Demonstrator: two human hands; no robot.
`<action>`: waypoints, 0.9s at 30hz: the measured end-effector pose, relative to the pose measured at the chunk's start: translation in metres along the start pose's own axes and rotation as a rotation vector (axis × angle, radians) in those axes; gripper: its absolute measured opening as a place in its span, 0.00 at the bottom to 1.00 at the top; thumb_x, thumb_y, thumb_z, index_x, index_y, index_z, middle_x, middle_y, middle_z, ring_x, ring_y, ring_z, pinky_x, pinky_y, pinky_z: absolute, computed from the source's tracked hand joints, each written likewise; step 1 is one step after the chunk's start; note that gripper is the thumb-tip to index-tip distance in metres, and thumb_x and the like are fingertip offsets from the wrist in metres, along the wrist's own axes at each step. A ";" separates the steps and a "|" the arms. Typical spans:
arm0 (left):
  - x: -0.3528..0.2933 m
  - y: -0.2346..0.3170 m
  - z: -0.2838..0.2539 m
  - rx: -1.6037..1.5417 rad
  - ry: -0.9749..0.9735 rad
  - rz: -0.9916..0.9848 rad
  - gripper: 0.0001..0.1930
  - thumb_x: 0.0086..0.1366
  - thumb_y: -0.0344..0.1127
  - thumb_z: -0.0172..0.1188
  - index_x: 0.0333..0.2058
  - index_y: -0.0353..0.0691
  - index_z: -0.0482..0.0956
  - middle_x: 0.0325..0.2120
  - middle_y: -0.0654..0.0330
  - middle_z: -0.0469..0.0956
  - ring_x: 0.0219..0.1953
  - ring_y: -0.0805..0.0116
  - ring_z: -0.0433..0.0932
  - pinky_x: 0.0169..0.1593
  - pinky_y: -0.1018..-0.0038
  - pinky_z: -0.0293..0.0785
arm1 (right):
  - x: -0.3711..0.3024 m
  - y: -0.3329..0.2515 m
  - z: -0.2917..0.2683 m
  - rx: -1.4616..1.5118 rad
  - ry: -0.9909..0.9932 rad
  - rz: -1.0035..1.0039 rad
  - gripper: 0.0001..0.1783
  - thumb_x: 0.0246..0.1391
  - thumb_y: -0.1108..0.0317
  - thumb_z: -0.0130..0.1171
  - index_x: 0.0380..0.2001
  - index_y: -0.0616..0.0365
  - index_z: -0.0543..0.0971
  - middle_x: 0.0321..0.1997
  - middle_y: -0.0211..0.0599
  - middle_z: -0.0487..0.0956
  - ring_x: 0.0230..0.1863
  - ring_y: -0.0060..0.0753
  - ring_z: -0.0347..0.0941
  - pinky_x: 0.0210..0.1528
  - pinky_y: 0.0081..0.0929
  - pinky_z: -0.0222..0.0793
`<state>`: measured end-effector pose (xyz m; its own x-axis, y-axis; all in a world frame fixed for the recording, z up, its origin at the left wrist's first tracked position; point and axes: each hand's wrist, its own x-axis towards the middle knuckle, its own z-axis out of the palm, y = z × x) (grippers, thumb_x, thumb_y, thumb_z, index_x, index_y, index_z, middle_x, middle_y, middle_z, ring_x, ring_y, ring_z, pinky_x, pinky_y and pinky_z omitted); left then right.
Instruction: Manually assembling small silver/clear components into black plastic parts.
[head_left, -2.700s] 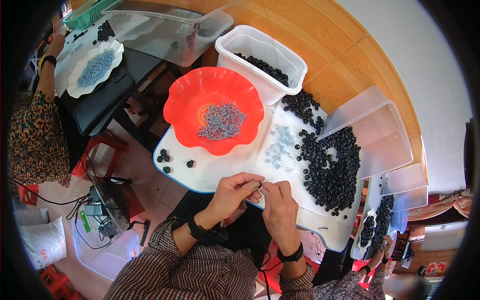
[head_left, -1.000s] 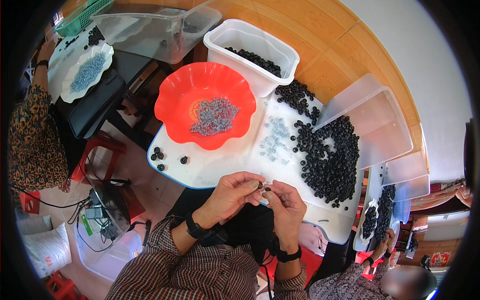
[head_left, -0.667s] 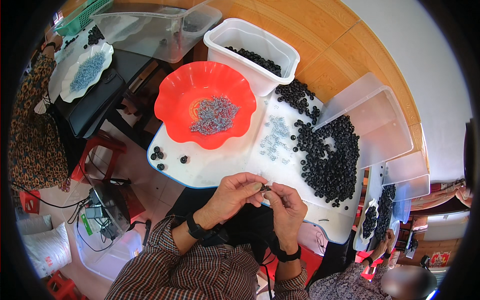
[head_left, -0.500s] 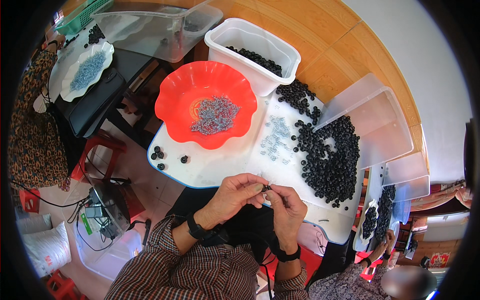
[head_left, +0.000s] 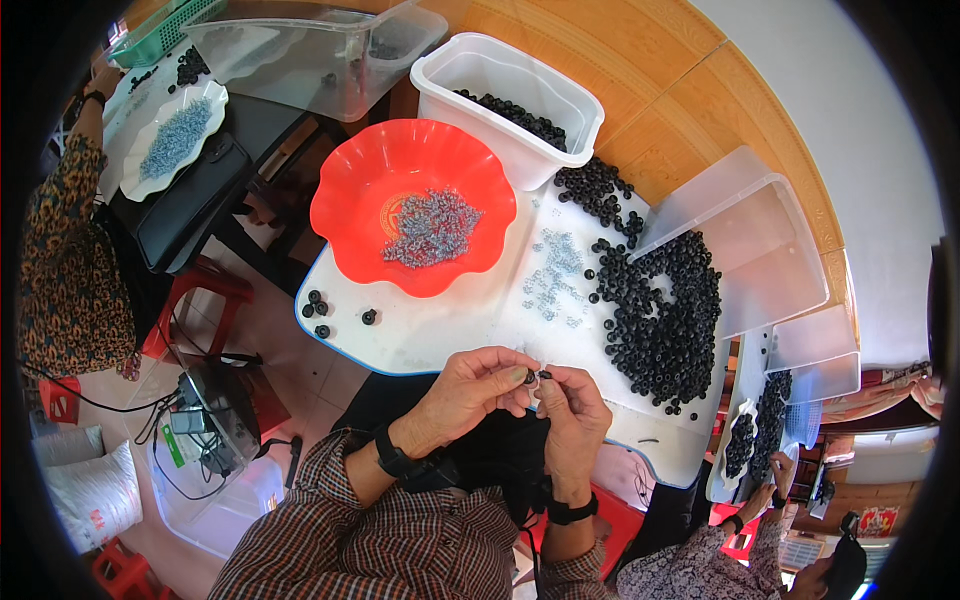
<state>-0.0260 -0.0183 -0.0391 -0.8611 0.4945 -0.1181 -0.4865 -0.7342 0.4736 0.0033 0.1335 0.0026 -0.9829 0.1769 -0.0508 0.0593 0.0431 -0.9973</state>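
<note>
the left hand [head_left: 462, 395] pinches a small round black piece [head_left: 529, 378] just beside a small dark piece [head_left: 545, 375] gripped by the right hand [head_left: 577, 420], near the white blue-edged tabletop [head_left: 430, 328], seemingly mid-joining, the next move needing steady alignment.

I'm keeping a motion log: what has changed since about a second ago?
The left hand has shifted slightly right, towards the right hand. Each pinches a small dark piece, as before; no fresh grasp or release is visible. The red scalloped bowl, white tub and heaped black bead-like pieces stayed put.
</note>
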 end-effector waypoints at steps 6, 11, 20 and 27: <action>0.000 -0.001 -0.002 -0.039 0.038 -0.006 0.13 0.70 0.29 0.51 0.49 0.29 0.75 0.33 0.56 0.79 0.32 0.73 0.80 0.37 0.75 0.82 | -0.005 0.003 0.006 0.039 0.020 -0.054 0.07 0.57 0.78 0.60 0.40 0.64 0.78 0.39 0.31 0.75 0.30 0.15 0.69 0.30 0.13 0.67; -0.001 -0.001 -0.002 -0.043 0.037 -0.001 0.12 0.71 0.29 0.51 0.49 0.29 0.75 0.33 0.57 0.79 0.31 0.73 0.80 0.38 0.76 0.82 | -0.007 0.006 0.009 0.029 0.028 -0.093 0.08 0.56 0.79 0.60 0.40 0.64 0.78 0.41 0.31 0.74 0.30 0.15 0.69 0.31 0.13 0.67; -0.003 0.001 0.002 0.033 0.051 0.020 0.12 0.70 0.27 0.52 0.49 0.30 0.75 0.33 0.58 0.79 0.32 0.74 0.80 0.38 0.77 0.81 | -0.008 0.004 0.011 -0.032 0.042 -0.130 0.07 0.55 0.79 0.61 0.39 0.63 0.78 0.40 0.30 0.74 0.33 0.16 0.70 0.31 0.13 0.69; -0.003 0.000 0.004 0.079 0.060 0.020 0.12 0.70 0.27 0.52 0.49 0.30 0.76 0.33 0.58 0.80 0.33 0.75 0.79 0.38 0.78 0.80 | -0.008 0.005 0.011 -0.036 0.047 -0.125 0.07 0.56 0.78 0.61 0.38 0.63 0.78 0.39 0.30 0.74 0.32 0.16 0.70 0.31 0.13 0.68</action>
<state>-0.0233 -0.0182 -0.0352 -0.8789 0.4498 -0.1588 -0.4582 -0.7036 0.5431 0.0100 0.1218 -0.0029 -0.9738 0.2137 0.0775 -0.0565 0.1026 -0.9931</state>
